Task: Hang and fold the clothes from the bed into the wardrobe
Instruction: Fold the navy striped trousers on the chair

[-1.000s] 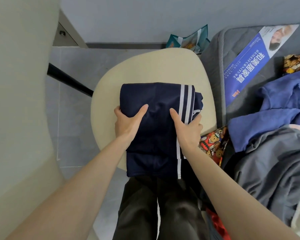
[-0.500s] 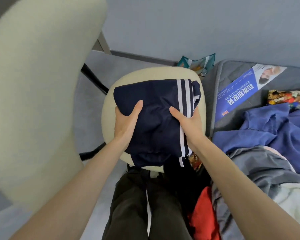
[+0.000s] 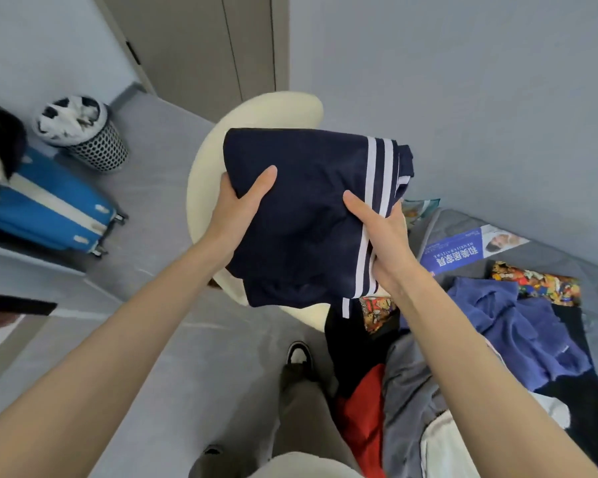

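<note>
1. Left of the cream chair (image 3: 204, 188): a blue suitcase (image 3: 49, 205) and a mesh basket (image 3: 94, 146) are now in view. Neither shows in the earlier frames, so the head has lifted and turned
2. Left hand (image 3: 237, 215): grasps the left edge of the folded navy garment (image 3: 308, 215), thumb on top, fingers hidden beneath. Grip unchanged from 0.5 s ago
3. Garment: flat on the chair seat 1.0 s ago, now raised clear above the chair, fold intact
4. Right hand (image 3: 377, 236): clasps the white-striped edge, thumb on top
5. Right of the chair: loose clothes (image 3: 518, 326) remain heaped on the bed (image 3: 463, 222)
6. Judgement: folding of this piece looks finished and the carry to the wardrobe begins. I cannot identify the wardrobe with certainty
</note>
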